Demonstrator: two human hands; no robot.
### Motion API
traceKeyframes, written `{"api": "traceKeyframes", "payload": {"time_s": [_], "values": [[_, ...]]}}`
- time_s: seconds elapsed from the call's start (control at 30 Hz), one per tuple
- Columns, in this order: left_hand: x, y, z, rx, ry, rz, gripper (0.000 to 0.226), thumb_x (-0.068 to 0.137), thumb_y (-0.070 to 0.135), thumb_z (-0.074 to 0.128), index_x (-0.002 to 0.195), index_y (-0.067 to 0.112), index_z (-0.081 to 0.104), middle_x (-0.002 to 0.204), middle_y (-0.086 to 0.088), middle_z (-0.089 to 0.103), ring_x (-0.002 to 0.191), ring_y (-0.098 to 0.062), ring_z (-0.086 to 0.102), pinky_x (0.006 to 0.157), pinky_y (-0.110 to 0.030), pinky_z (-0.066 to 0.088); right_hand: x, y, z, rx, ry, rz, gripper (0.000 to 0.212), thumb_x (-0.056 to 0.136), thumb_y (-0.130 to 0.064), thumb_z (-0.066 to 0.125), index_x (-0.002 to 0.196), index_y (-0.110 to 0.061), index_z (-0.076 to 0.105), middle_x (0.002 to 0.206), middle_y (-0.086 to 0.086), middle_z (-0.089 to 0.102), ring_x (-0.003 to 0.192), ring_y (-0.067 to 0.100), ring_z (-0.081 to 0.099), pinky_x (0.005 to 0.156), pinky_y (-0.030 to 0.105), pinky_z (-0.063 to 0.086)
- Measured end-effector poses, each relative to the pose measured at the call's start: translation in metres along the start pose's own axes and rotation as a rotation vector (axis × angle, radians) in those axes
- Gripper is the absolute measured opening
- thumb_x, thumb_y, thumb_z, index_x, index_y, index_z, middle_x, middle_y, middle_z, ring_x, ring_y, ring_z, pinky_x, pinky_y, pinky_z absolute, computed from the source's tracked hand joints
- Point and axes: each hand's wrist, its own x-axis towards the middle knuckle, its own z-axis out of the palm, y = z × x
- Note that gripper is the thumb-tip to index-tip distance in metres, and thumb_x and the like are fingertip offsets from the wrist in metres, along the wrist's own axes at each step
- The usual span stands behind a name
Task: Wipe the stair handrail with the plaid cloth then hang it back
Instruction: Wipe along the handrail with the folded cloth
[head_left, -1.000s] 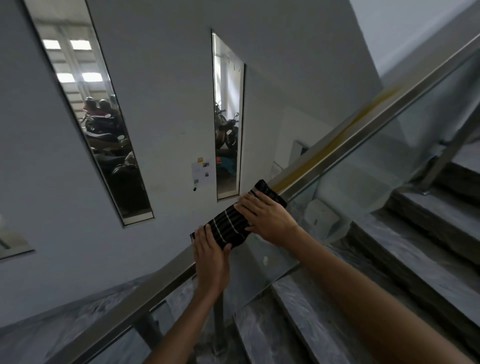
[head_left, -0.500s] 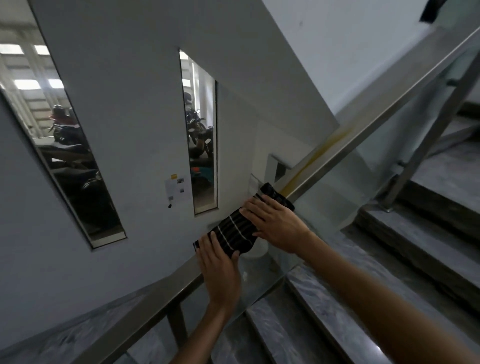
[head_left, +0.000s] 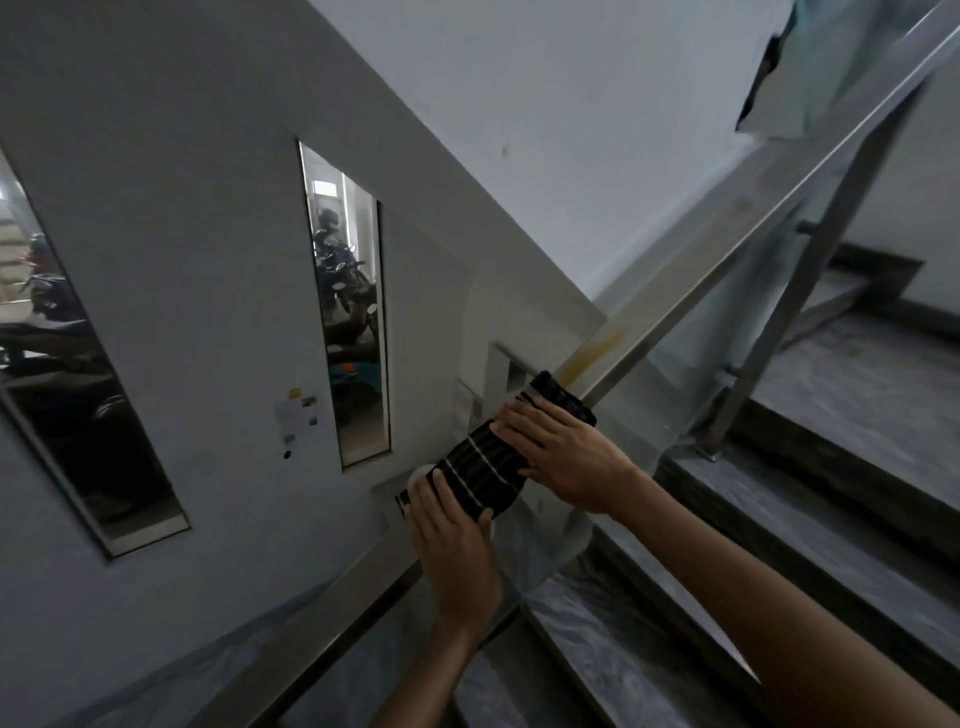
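The plaid cloth (head_left: 483, 467), dark with thin white stripes, lies wrapped over the steel stair handrail (head_left: 727, 260), which climbs from lower left to upper right. My right hand (head_left: 561, 452) presses flat on the cloth's upper half. My left hand (head_left: 452, 540) presses on its lower end, fingers spread over the fabric. A yellowish smear marks the rail just above the cloth. The rail under the cloth is hidden.
Grey marble stair treads (head_left: 857, 395) rise to the right behind a glass panel and a slanted steel post (head_left: 779, 332). A white wall with two narrow slit windows (head_left: 353, 312) stands to the left, motorbikes visible beyond.
Both hands stay on the cloth on the rail. The view has swung up and to the right, so more of the upper rail and landing shows.
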Motion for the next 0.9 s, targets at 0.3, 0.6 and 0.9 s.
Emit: {"api": "traceKeyframes", "payload": {"time_s": [0.3,0.6,0.9], "values": [[0.034,0.075,0.015,0.053,0.016,0.118,0.074,0.094,0.039,0.059,0.149,-0.004,0.033,0.15,-0.027,0.041,0.139,-0.04,0.041,0.118,-0.05,0.032,-0.015,0.072,-0.015,0.016,-0.001,0.066,0.067,0.102,-0.048,0.029,0.158,-0.014,0.013,0.166,0.008,0.015,0.154,0.023,0.008,0.126,0.044,0.006],[0.083,0.147,0.023,-0.066,-0.081,0.283,0.075,0.099,0.027,0.052,0.156,0.002,0.01,0.161,-0.019,0.019,0.151,-0.032,0.017,0.125,-0.042,0.016,-0.018,0.129,-0.023,-0.025,0.031,0.211,0.07,0.1,-0.033,0.045,0.158,-0.012,0.011,0.167,0.008,0.008,0.155,0.022,0.0,0.123,0.038,-0.013],[0.135,0.202,0.022,-0.067,-0.177,0.717,0.099,0.085,-0.002,0.06,0.156,0.009,-0.008,0.166,-0.01,-0.006,0.153,-0.023,-0.012,0.124,-0.036,-0.009,-0.031,0.129,-0.023,0.43,0.44,0.661,0.054,0.099,-0.002,0.041,0.152,-0.006,0.03,0.164,0.008,0.018,0.154,0.02,0.002,0.127,0.042,0.007]]}}
